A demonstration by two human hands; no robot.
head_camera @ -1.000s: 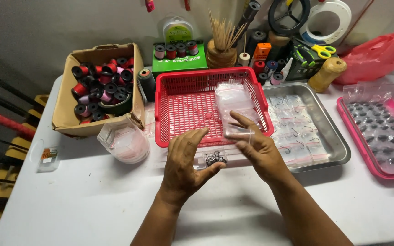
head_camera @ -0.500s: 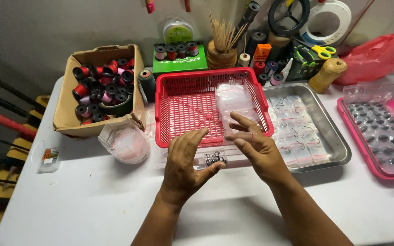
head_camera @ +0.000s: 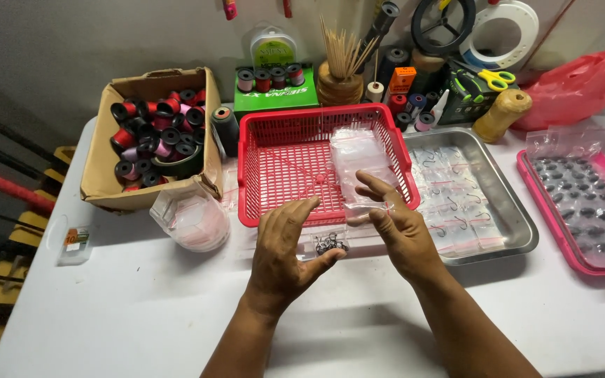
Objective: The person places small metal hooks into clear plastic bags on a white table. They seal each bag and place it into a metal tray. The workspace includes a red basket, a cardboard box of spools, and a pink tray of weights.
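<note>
White table (head_camera: pixel 141 315); right hand (head_camera: pixel 400 227) pinches clear bag (head_camera: pixel 365 208), long axis crosswise.

Clear glossy plastic bag (head_camera: pixel 367 208) pinched in right hand (head_camera: pixel 399 231) fingertips. Small dark metal hooks (head_camera: pixel 330 244) between both thumbs, dull sheen. Red plastic mesh basket (head_camera: pixel 274 175) just beyond the fingers, glossy. Brushed steel tray (head_camera: pixel 509 210) right of them. White table (head_camera: pixel 141 308): smooth, matt.
</note>
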